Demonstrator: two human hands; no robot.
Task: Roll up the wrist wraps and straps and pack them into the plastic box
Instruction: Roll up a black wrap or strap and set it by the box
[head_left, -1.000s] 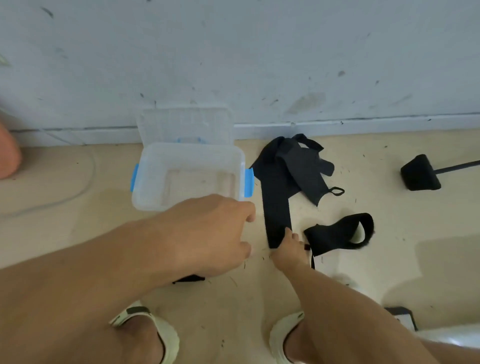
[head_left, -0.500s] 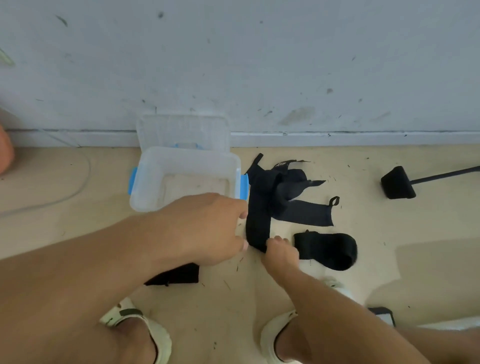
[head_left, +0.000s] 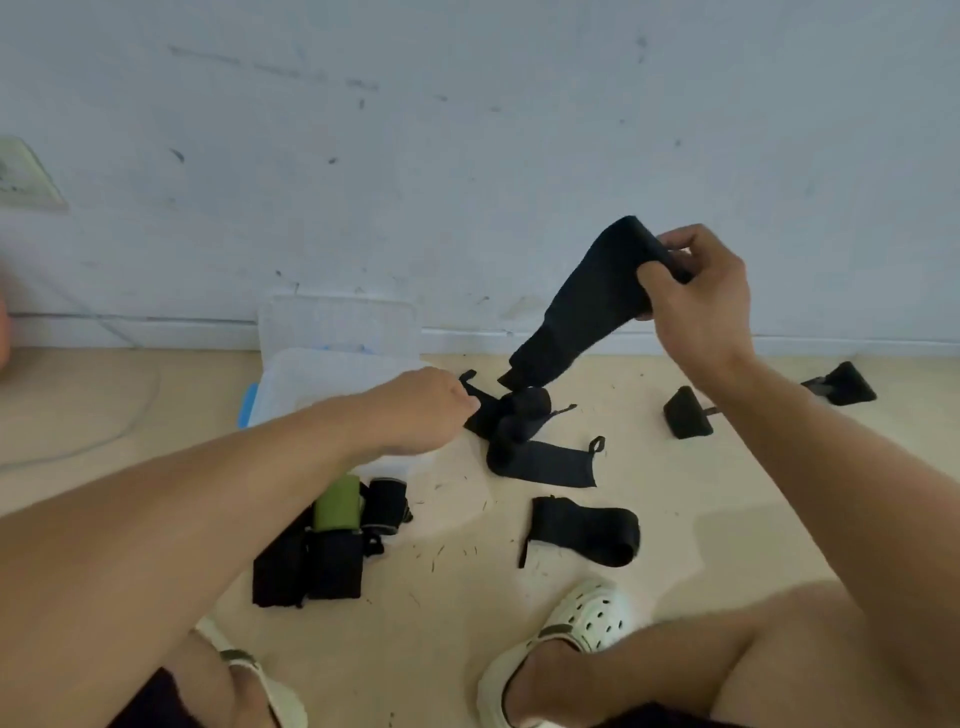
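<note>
My right hand (head_left: 693, 291) pinches one end of a long black wrist wrap (head_left: 576, 306) and holds it high; the wrap hangs down to the floor. My left hand (head_left: 421, 410) pinches the other black strap end beside a tangled heap of wraps (head_left: 524, 431) on the floor. The clear plastic box (head_left: 291, 379) with blue latches stands open behind my left forearm, lid leaning on the wall. A folded black strap (head_left: 584, 535) lies in front. More black wraps (head_left: 311, 561) and a green roll (head_left: 337, 501) lie under my left arm.
Two black wedge-shaped objects (head_left: 685, 415) (head_left: 844, 384) lie on the floor at the right. A white cable (head_left: 104, 436) curves along the floor at the left. The wall rises right behind the box. My feet in pale clogs (head_left: 566, 639) are at the bottom.
My right hand has lifted from the floor up and to the right, pulling one wrap end into the air. My left hand moved right to the heap. The camera tilted upward.
</note>
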